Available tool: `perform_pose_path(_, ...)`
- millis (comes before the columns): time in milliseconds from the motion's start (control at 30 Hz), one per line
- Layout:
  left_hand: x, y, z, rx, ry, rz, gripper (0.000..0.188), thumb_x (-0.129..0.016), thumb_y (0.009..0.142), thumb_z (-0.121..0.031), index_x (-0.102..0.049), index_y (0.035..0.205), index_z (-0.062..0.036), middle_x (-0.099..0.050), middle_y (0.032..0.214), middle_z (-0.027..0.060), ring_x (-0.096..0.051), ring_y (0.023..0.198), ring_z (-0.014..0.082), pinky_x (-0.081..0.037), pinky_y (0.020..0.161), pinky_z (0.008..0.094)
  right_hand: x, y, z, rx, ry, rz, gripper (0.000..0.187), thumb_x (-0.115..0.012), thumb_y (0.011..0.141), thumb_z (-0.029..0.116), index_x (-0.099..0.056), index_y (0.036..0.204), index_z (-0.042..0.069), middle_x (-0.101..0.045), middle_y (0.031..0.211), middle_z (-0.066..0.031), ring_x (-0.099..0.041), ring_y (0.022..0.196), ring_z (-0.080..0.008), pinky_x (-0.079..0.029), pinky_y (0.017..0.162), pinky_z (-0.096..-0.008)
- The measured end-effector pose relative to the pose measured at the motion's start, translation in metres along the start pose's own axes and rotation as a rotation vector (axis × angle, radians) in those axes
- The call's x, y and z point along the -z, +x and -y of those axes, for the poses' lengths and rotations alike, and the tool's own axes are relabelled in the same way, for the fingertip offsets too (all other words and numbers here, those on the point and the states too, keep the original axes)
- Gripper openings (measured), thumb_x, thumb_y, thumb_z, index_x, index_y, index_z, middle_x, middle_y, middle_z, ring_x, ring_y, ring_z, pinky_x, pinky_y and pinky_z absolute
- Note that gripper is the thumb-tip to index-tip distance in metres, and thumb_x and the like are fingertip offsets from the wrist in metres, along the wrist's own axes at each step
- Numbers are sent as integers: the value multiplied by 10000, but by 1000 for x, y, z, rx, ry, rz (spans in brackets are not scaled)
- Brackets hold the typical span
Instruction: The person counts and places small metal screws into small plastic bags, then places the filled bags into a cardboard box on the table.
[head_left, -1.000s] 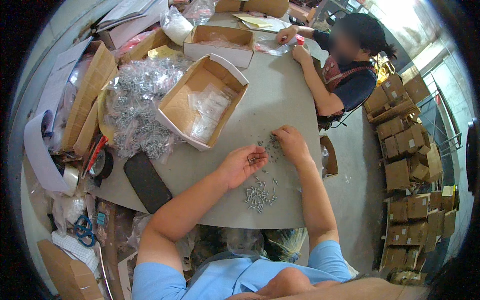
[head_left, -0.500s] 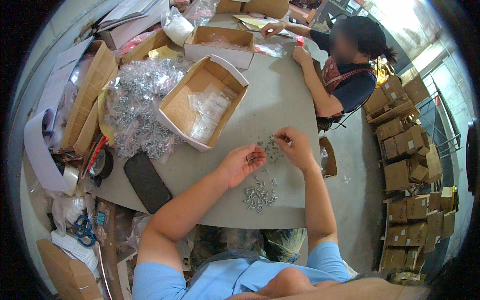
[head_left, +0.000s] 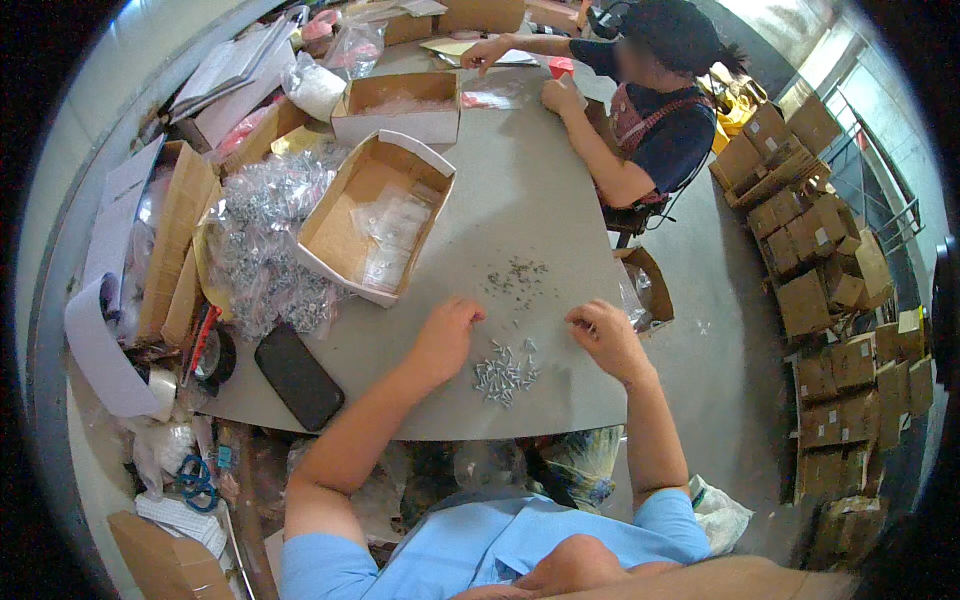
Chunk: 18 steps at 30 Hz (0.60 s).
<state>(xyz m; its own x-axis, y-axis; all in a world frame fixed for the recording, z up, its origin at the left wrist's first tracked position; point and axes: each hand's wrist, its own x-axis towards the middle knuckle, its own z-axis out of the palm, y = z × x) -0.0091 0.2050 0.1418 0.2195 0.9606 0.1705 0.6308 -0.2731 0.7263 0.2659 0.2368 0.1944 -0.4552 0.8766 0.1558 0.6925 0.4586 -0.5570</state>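
Observation:
On the grey table, a pile of silvery screws (head_left: 505,374) lies between my hands, nearest to my left. Beyond it, smaller dark metal pieces (head_left: 516,281) are spread loosely. My left hand (head_left: 448,338) is just left of the screws, its fingers curled closed; whatever it holds is hidden. To the right, my right hand (head_left: 608,342) is above the table with thumb and fingers drawn together, and I cannot make out anything between them. An open cardboard box (head_left: 335,238) with small clear plastic bags (head_left: 388,232) in it stands beyond my left hand.
A heap of bagged hardware (head_left: 262,245) and a black phone (head_left: 298,376) lie on the left. Another open box (head_left: 395,130) stands farther back. Across the table sits a co-worker (head_left: 655,130). Stacked cartons (head_left: 835,380) line the right side, beyond the floor.
My left hand has turned from palm up, with small pieces in it, to curled closed, moving slightly left. My right hand has drawn back from the dark pieces toward me.

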Motion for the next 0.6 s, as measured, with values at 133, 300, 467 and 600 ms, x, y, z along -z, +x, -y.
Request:
perform_pose_path(133, -16, -20, 0, -237, 266, -103, 229, -493, 819, -26, -569, 1035, -35, -555, 1072, 121, -504, 1047, 334, -437, 902, 386, -20, -26, -10, 20, -133, 24, 183, -634, 811, 151, -586, 957, 51, -565, 1000, -147, -547, 983, -343, -461, 835, -416)
perform_pose_path(300, -15, -18, -6, -215, 401, -114, 224, -532, 829, -84, -578, 1047, -65, -546, 1145, 86, -489, 1087, 297, -424, 902, 403, -29, -27, -14, 28, -198, -83, 139, -611, 818, 131, -546, 915, 57, -550, 975, -134, -527, 974, -335, -444, 845, -422)
perform_pose_path(467, -13, -3, -29, -199, 423, -160, 196, -586, 823, -149, -624, 1008, -97, -592, 1090, 50, -516, 1052, 270, -426, 875, 425, -34, -28, -19, 46, -148, -234, 102, -600, 823, 99, -548, 894, 47, -540, 929, -128, -525, 941, -333, -439, 830, -418)
perform_pose_path(600, -25, 22, -36, -190, 388, -107, 138, -640, 798, -176, -671, 913, -107, -611, 1018, 45, -537, 1007, 267, -442, 847, 419, -38, -31, -22, 59, -135, -284, 124, -618, 808, 118, -556, 903, 69, -550, 946, -120, -533, 937, -325, -450, 816, -416)
